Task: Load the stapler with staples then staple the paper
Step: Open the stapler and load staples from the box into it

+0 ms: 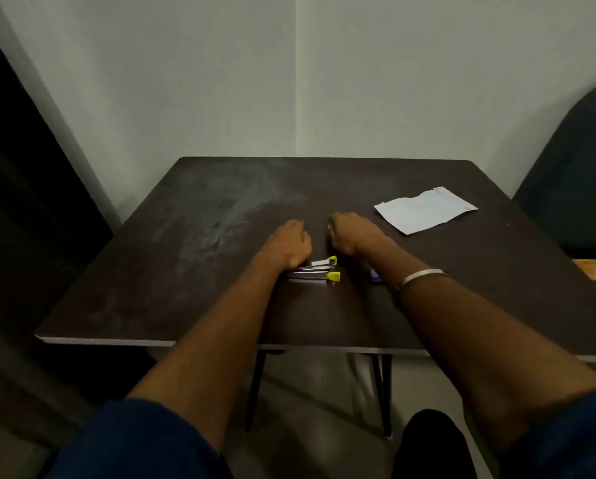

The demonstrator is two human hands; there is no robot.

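Stapler (319, 270), yellow-tipped and apparently opened, lies on the dark table (193, 243) near centre, under your left hand's heel. Paper (424, 210) sits well apart at two o'clock. Left hand (289, 245) and right hand (350, 235) are curled; whether they pinch staples cannot be told. Steady the magazine before seating the strip.

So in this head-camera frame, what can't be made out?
- Silver stapler with yellow tips: one end sits under the left hand, and whether staples are loaded is too small to tell.
- Small dark blue object: mostly hidden behind the right forearm.
- Right hand: fingers curl away, contents unseen.
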